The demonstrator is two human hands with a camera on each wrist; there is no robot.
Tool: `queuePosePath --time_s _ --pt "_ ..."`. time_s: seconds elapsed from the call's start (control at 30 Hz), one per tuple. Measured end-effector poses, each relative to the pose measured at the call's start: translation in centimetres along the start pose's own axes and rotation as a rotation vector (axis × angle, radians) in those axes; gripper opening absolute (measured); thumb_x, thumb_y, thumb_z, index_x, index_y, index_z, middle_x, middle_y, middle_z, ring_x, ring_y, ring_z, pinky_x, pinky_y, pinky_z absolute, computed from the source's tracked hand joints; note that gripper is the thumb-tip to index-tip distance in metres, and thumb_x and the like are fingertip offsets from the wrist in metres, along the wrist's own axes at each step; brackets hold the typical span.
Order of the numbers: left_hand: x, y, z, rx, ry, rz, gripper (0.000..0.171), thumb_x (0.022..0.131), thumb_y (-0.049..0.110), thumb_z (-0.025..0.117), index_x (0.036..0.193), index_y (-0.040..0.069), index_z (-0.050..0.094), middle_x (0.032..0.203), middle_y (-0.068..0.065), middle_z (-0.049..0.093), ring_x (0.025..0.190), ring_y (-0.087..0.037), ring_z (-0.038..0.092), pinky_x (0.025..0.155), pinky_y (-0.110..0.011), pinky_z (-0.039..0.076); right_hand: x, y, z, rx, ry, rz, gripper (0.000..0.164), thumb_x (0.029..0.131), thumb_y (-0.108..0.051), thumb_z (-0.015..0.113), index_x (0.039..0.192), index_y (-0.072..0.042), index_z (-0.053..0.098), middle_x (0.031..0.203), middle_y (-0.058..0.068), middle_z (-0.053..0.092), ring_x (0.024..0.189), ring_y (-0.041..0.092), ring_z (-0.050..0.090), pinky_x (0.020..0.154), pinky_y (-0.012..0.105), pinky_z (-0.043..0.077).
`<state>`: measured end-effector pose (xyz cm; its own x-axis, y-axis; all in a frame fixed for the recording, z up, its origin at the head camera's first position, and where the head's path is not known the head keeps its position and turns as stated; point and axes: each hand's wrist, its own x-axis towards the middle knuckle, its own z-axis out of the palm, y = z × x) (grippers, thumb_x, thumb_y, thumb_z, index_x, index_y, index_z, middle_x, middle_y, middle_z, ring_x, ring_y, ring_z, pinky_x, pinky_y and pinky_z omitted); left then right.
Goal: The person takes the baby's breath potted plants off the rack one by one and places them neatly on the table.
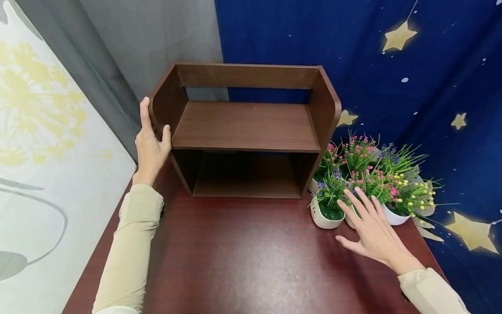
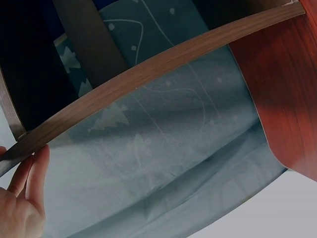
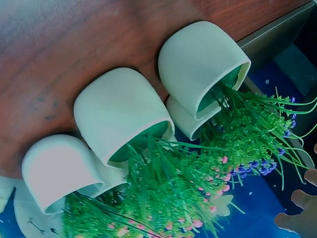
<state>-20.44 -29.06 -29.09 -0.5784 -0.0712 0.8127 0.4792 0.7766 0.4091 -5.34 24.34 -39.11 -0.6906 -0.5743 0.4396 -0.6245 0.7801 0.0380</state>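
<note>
A dark brown wooden desktop shelf with two levels stands upright on the table. My left hand holds its left side panel near the front edge, thumb on the inner side and fingers outside. In the left wrist view, fingertips press against the edge of that panel. Over to the right, my right hand hovers with spread fingers above several small white pots of artificial flowers, gripping none. The nearest pot holds purple blooms; another pot has yellow ones. In the right wrist view, a white pot shows pink flowers.
The reddish-brown table extends in front of the shelf. A blue curtain with gold stars hangs behind and to the right, a grey curtain behind at left. A white panel with yellow flower prints borders the left side.
</note>
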Motion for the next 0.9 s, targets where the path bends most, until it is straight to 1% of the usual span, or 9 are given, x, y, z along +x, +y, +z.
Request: queuePosePath --time_s 0.03,0.2,0.33,0.43,0.47,0.57,0.6,0.73,0.9 --pt "-0.1 0.0 -0.1 0.001 -0.004 -0.004 0.066 0.091 0.012 0.053 0.148 0.02 0.02 0.083 -0.023 0.051 0.057 -0.028 0.032 0.058 -0.04 0.026 0.2 0.0 0.0 -0.002 -0.002 -0.012 0.083 0.081 -0.066 0.048 0.136 -0.004 0.046 0.147 0.018 0.029 0.136 0.038 0.016 0.105 0.057 0.006" --pt "-0.2 0.2 -0.2 -0.003 -0.002 -0.027 0.065 0.091 0.01 0.053 0.147 0.016 0.021 0.083 -0.022 0.051 0.059 -0.025 0.031 0.059 -0.04 0.025 1.3 0.1 -0.5 -0.009 -0.015 -0.062 0.082 0.082 -0.065 0.047 0.138 -0.005 0.044 0.151 0.014 0.023 0.135 0.04 0.017 0.105 0.058 0.005" --pt "-0.1 0.4 -0.1 -0.016 0.001 -0.024 0.065 0.091 0.009 0.054 0.147 0.014 0.021 0.093 -0.021 0.054 0.059 -0.024 0.031 0.059 -0.04 0.025 1.8 0.3 -1.1 -0.021 -0.022 -0.079 0.082 0.082 -0.066 0.045 0.14 -0.007 0.042 0.15 0.015 0.024 0.136 0.04 0.017 0.104 0.058 0.005" --pt "-0.1 0.5 0.0 -0.024 0.004 -0.021 0.065 0.091 0.008 0.054 0.147 0.014 0.021 0.116 -0.015 0.055 0.061 -0.026 0.033 0.06 -0.042 0.027 2.0 0.6 -1.5 -0.034 -0.027 -0.085 0.082 0.082 -0.065 0.047 0.143 -0.01 0.038 0.15 0.015 0.024 0.135 0.041 0.017 0.104 0.059 0.005" --pt "0.0 0.6 0.1 -0.024 0.002 -0.027 0.065 0.091 0.009 0.054 0.147 0.015 0.021 0.121 -0.013 0.054 0.062 -0.027 0.036 0.061 -0.044 0.029 2.0 0.7 -1.7 -0.037 -0.028 -0.085 0.082 0.082 -0.065 0.047 0.143 -0.011 0.038 0.15 0.015 0.024 0.136 0.041 0.016 0.104 0.059 0.005" --pt "0.1 0.8 0.1 -0.025 -0.017 -0.058 0.066 0.092 0.011 0.053 0.148 0.018 0.019 0.138 -0.004 0.045 0.07 -0.034 0.047 0.067 -0.048 0.035 2.4 0.9 -2.2 -0.046 -0.016 -0.093 0.08 0.082 -0.065 0.045 0.143 -0.012 0.038 0.151 0.014 0.021 0.136 0.041 0.015 0.104 0.06 0.005" --pt "0.1 0.8 0.2 -0.02 -0.024 -0.069 0.066 0.092 0.011 0.052 0.148 0.019 0.018 0.139 -0.003 0.044 0.074 -0.036 0.05 0.069 -0.049 0.036 2.5 0.9 -2.4 -0.049 -0.005 -0.095 0.08 0.083 -0.065 0.044 0.143 -0.012 0.039 0.151 0.014 0.022 0.136 0.041 0.016 0.103 0.06 0.005" --pt "0.1 1.0 0.2 0.0 -0.044 -0.098 0.067 0.093 0.014 0.05 0.149 0.023 0.013 0.138 -0.008 0.045 0.081 -0.042 0.052 0.073 -0.052 0.037 3.2 1.3 -3.2 -0.065 0.022 -0.103 0.08 0.083 -0.066 0.043 0.142 -0.012 0.039 0.151 0.013 0.022 0.136 0.04 0.015 0.103 0.061 0.006" --pt "-0.6 1.1 0.0 0.058 -0.076 -0.112 0.068 0.095 0.015 0.047 0.15 0.02 0.006 0.132 -0.019 0.046 0.066 -0.039 0.046 0.061 -0.048 0.034 3.8 1.8 -3.6 -0.083 0.014 -0.101 0.082 0.083 -0.066 0.041 0.145 -0.013 0.035 0.152 0.012 0.02 0.137 0.038 0.013 0.104 0.06 0.006"
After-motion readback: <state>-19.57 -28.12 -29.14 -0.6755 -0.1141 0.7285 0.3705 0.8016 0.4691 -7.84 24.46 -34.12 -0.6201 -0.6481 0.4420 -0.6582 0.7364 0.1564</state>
